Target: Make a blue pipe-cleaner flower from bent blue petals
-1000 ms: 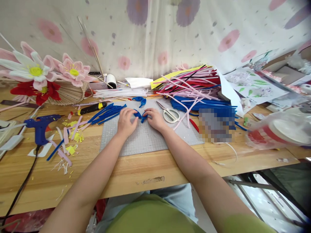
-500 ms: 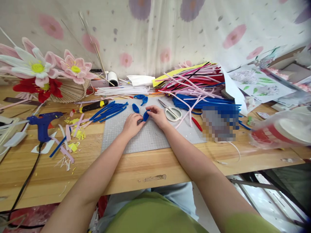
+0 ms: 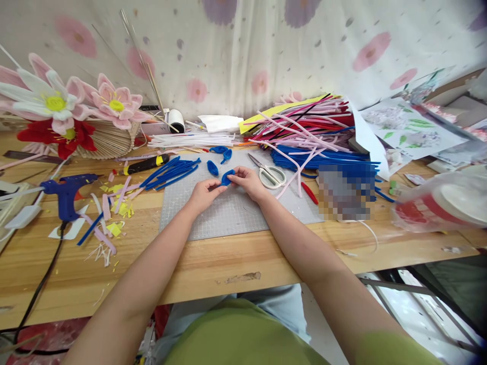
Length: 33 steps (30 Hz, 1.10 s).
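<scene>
Between my two hands, above the grey cutting mat [image 3: 228,218], is a blue pipe-cleaner petal [image 3: 227,177]. My right hand [image 3: 247,181] pinches its right side with thumb and fingertips. From the left, my left hand [image 3: 205,195] holds the petal's lower end between thumb and forefinger. Just beyond my fingers lies another blue petal [image 3: 212,168] on the mat. Farther back are two more looped blue pieces [image 3: 225,155]. A pair of scissors [image 3: 271,175] with pale handles rests to the right of my right hand.
Blue pipe cleaners [image 3: 171,173] and a black-and-yellow cutter [image 3: 146,165] lie to the left. A blue glue gun [image 3: 68,192] stands near yellow scraps. Behind the scissors is a heap of coloured pipe cleaners [image 3: 304,121]. Fuzzy flowers [image 3: 57,104] stand at left, a bagged cup [image 3: 441,203] at right.
The blue petal has tilted from nearly upright to slanting and moved slightly up. My left hand has turned and shifted a little left, its thumb now more extended.
</scene>
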Available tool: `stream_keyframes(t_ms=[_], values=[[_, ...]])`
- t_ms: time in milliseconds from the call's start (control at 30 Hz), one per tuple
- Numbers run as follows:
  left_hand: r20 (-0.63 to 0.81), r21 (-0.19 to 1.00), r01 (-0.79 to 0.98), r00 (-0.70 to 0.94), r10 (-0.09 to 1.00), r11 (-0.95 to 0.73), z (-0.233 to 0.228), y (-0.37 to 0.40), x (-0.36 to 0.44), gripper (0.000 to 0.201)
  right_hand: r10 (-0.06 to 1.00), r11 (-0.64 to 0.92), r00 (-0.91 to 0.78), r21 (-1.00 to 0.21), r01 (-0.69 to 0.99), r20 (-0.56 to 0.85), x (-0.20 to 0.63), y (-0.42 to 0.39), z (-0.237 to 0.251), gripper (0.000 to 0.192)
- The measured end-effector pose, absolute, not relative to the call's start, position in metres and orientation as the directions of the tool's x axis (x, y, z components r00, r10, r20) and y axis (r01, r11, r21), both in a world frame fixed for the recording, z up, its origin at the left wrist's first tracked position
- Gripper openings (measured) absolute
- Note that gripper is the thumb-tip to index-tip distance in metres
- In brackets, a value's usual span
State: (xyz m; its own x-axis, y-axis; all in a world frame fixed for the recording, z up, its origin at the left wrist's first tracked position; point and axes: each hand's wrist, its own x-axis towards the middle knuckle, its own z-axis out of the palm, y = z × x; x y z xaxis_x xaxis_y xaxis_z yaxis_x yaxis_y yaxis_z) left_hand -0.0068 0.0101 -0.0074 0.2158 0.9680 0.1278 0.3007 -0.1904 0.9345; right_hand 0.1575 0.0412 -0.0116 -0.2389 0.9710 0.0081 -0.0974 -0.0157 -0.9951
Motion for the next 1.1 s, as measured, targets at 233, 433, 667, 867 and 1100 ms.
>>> stream_keyframes(t_ms=[233, 433, 667, 867, 1100], values=[[0.127, 0.942, 0.283, 0.192, 0.973, -0.179, -0.009, 0.013, -0.007, 0.024, 0.972, -0.01, -0.236, -0.998, -0.063, 0.005, 0.156, 0.039, -0.012, 0.035], [0.092, 0.949, 0.266, 0.278, 0.956, -0.168, -0.001, 0.01, -0.011, 0.03, 0.976, 0.024, -0.216, -0.998, -0.059, 0.036, 0.157, 0.035, 0.001, 0.035], [0.069, 0.986, 0.126, 0.298, 0.952, -0.111, 0.006, 0.009, -0.014, 0.035, 0.953, 0.067, -0.289, -0.995, -0.079, 0.087, 0.152, 0.03, -0.001, 0.028], [0.069, 0.989, 0.105, 0.261, 0.963, -0.099, 0.0, 0.011, -0.013, 0.035, 0.947, 0.158, -0.279, -0.987, -0.015, 0.156, 0.145, 0.029, -0.004, 0.023], [0.058, 0.989, 0.11, 0.315, 0.947, -0.097, -0.003, 0.01, -0.008, 0.033, 0.99, 0.101, -0.096, -0.995, -0.025, 0.103, 0.133, 0.031, -0.011, 0.037]])
